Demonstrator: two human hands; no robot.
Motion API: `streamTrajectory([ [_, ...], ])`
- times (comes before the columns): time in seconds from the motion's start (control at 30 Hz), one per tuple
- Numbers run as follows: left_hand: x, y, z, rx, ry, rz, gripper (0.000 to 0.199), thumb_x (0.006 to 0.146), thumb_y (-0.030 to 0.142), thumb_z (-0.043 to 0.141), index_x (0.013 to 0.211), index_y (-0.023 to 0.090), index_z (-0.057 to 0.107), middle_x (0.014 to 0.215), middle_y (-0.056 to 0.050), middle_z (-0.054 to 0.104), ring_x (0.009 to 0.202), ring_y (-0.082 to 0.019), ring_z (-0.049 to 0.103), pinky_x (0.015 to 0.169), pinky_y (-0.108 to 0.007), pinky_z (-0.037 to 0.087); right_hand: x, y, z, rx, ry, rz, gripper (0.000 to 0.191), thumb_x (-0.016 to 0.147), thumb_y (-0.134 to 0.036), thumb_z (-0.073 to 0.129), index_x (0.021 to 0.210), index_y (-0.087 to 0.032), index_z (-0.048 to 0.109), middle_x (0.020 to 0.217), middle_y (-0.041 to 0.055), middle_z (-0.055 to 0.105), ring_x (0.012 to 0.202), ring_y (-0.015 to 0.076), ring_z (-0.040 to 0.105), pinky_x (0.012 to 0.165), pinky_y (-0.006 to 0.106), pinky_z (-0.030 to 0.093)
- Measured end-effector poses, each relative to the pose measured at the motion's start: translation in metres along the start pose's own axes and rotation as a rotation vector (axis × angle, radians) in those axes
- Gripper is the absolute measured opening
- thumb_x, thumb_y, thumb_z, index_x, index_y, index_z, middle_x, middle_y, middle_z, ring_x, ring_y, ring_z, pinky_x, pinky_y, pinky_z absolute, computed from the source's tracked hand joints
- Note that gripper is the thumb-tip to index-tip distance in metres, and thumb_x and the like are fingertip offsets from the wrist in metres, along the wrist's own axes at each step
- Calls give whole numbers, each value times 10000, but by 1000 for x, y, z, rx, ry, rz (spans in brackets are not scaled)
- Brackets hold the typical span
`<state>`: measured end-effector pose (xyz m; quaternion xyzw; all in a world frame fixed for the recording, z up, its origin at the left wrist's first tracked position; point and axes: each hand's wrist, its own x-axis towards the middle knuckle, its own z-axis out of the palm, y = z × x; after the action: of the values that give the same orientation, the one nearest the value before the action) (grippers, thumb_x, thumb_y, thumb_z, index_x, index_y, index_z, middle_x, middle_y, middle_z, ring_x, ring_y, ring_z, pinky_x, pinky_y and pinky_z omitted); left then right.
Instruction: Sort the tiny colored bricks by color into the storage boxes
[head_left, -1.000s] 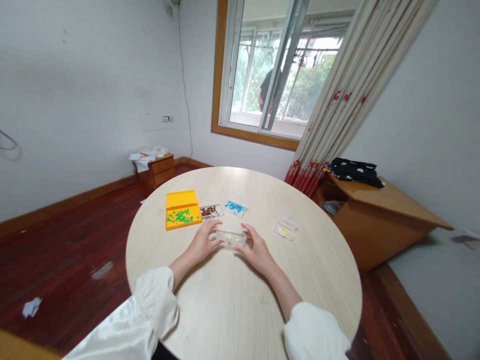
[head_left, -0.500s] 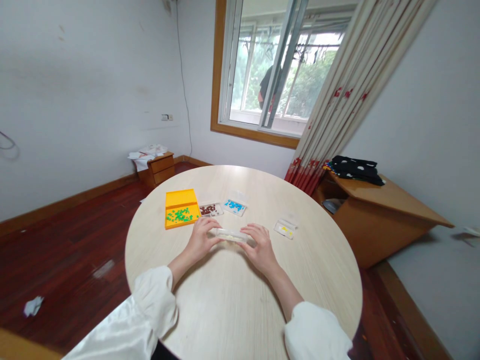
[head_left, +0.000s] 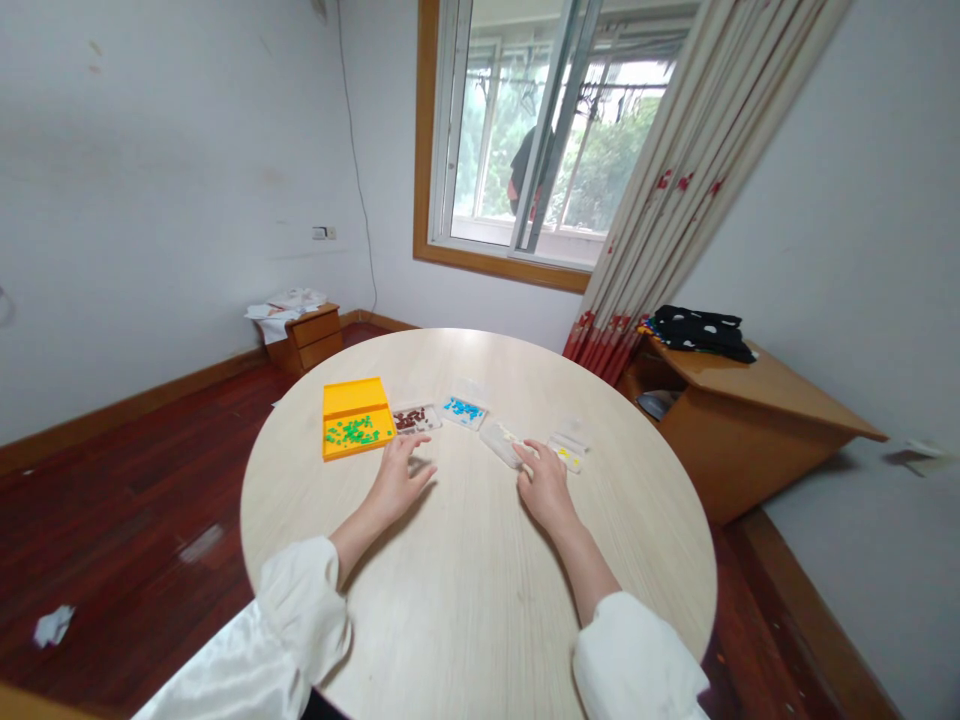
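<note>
My left hand [head_left: 397, 485] hovers over the table with its fingers apart and nothing between them. It is nearest to the yellow box [head_left: 353, 394] of green pieces [head_left: 354, 431] and the clear box with brown pieces [head_left: 410, 418]. My right hand [head_left: 547, 488] grips the near right end of a clear plastic box [head_left: 496, 440] with a few pale pieces in it. That box is tilted across the view, and my fingers hide its end. Just beyond this hand is an open clear box with yellow pieces [head_left: 568, 458].
Blue pieces [head_left: 463, 410] fill an open clear box behind the gripped one. The round table [head_left: 465, 600] carries all the boxes. A wooden cabinet [head_left: 765, 430] stands to the right, and a small drawer unit [head_left: 315, 337] at the back left.
The clear box, held between both hands before, is now to the right at my right hand. My left hand has let go of it. The view has shifted slightly.
</note>
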<state>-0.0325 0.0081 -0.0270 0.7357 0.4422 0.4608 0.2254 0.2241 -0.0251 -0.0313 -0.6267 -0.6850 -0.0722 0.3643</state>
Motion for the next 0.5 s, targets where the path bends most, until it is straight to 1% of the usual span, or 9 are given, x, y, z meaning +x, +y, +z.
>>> streamTrajectory([
  [0.07,0,0,0,-3,-1,-9,372,712,144,645,1073,187,566,1023,-65,528,1004,-213,526,908,-401,426,3,5,-3,-45,14,46,478,687,-51,446,1092,-211,644,1148,120,568,1061,268,508,914,475,385],
  [0.13,0,1,0,-8,-6,-21,365,708,138,641,1062,186,568,1017,-62,522,1014,-215,528,912,-399,426,7,13,-10,-86,65,102,509,712,-121,491,1205,-225,562,1243,132,506,1143,294,459,934,499,351],
  [0.2,0,1,0,-11,-14,-28,359,707,133,636,1056,188,569,1017,-58,518,1027,-214,531,916,-395,425,12,26,-19,-143,99,150,700,696,-268,605,1358,-244,378,1401,152,349,1277,343,319,970,548,283],
  [0.23,-1,1,1,-12,-17,-30,356,707,130,633,1052,190,570,1019,-56,518,1031,-213,534,916,-391,426,14,34,-24,-169,84,168,810,670,-330,648,1396,-248,300,1448,162,275,1317,369,245,978,575,248],
  [0.3,-1,1,1,-13,-21,-34,352,711,125,627,1050,195,570,1025,-54,521,1033,-210,539,913,-383,428,17,52,-30,-213,38,215,938,639,-415,684,1426,-234,206,1471,194,223,1335,404,188,971,619,202],
  [0.33,-1,1,1,-14,-21,-35,350,713,123,624,1050,198,569,1031,-54,522,1033,-208,540,911,-379,429,18,59,-32,-230,25,228,964,641,-433,685,1434,-226,177,1467,205,233,1333,404,194,975,628,179],
  [0.4,-2,1,1,-18,-23,-36,348,717,119,618,1052,200,568,1042,-56,523,1035,-206,541,907,-374,432,18,70,-34,-252,15,217,956,671,-428,664,1443,-219,139,1427,201,319,1308,379,265,987,631,144],
  [0.47,-2,1,1,-20,-27,-41,344,721,116,609,1051,199,568,1042,-56,522,1026,-203,544,898,-371,438,18,76,-34,-268,29,187,907,699,-396,643,1442,-216,156,1357,178,421,1244,346,365,999,618,134],
  [0.5,-2,1,1,-20,-29,-45,339,723,115,604,1050,197,568,1038,-56,522,1017,-201,546,890,-370,442,18,77,-34,-279,42,176,867,705,-375,638,1434,-210,197,1308,165,471,1199,331,410,1002,605,145],
])
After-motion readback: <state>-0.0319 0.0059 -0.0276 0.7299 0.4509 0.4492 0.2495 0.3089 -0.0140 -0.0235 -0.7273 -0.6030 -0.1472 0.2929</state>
